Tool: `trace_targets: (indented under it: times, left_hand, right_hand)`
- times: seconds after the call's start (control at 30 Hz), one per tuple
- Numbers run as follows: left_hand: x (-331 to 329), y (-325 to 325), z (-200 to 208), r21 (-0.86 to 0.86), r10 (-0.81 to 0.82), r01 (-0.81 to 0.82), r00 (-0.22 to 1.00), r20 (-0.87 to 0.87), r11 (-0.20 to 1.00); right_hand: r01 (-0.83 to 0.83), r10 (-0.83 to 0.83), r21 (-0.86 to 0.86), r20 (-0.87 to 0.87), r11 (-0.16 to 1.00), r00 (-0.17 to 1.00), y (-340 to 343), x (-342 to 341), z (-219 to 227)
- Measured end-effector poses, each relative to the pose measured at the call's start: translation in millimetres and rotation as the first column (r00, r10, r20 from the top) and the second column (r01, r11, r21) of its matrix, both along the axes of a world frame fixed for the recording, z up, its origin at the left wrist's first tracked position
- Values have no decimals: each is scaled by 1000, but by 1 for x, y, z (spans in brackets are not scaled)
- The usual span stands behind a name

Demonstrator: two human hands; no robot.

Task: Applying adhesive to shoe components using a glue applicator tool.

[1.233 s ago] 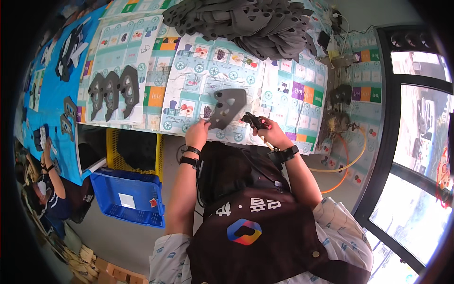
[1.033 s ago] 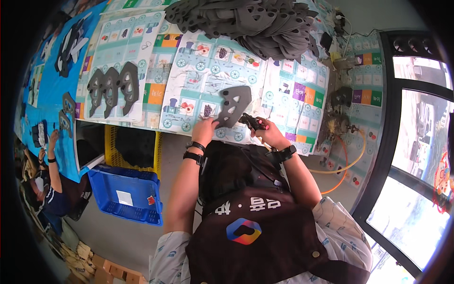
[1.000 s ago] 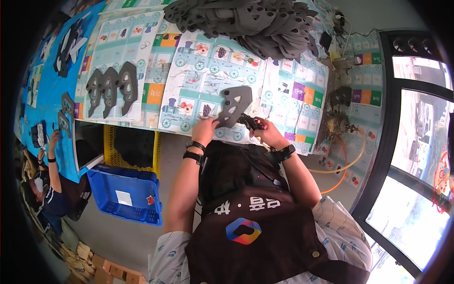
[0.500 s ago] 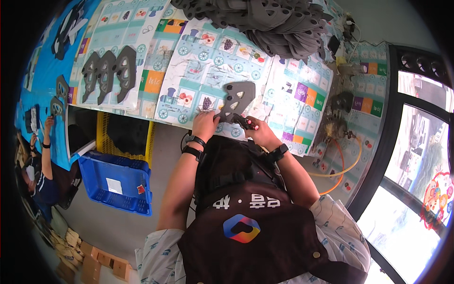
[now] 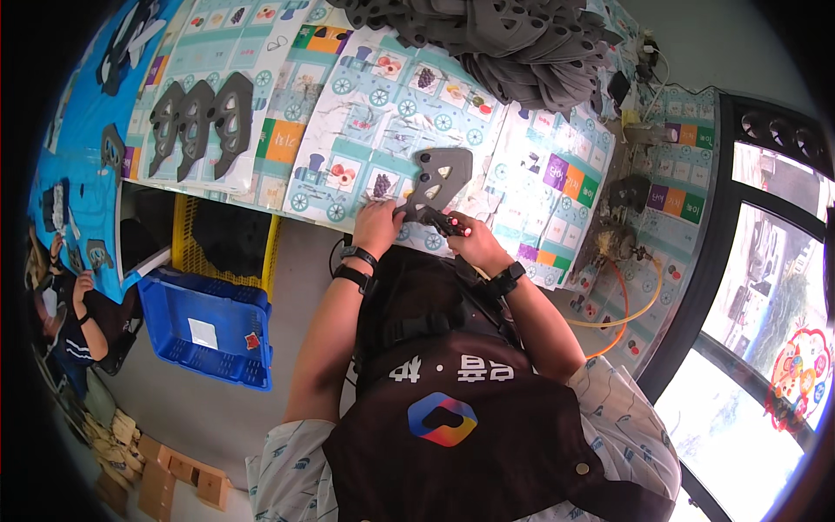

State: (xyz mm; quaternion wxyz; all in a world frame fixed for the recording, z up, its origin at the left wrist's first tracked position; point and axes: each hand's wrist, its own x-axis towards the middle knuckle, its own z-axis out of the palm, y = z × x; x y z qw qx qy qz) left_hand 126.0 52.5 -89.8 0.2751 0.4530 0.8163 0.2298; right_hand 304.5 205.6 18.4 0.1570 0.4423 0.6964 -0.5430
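Note:
At the table's near edge lies a flat dark grey piece with cut-out openings (image 5: 444,178), its wide end pointing away from me. My left hand (image 5: 377,228) pinches its narrow near end from the left. Closed around the handles of a small plier-like tool (image 5: 450,226), dark with red handle ends, is my right hand (image 5: 480,247). The tool's head meets the lower right side of the grey piece; its jaws are too small and dark to make out.
A heap of similar grey pieces (image 5: 531,52) covers the far side. Three more grey pieces (image 5: 193,130) lie in a row at left. Beyond the table's left end, a co-worker's hand (image 5: 83,285) is by a blue surface. A blue crate (image 5: 204,332) stands below the table.
The co-worker's hand at the far left has moved down with a grey piece near it. My own hands, the tool and the piece stay almost in place.

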Motion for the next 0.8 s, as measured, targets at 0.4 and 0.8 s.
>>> trace_targets:
  times: [0.4, 0.8]
  left_hand:
    - [0, 0, 0, -29, -15, 15, 1000, 7, 999]
    - [-1, -1, -2, 89, 5, -5, 1000, -2, 996]
  right_hand:
    - [3, -3, 14, 33, 1000, 999, 4, -1, 3]
    - [28, -29, 20, 35, 999, 999, 14, 6, -3]
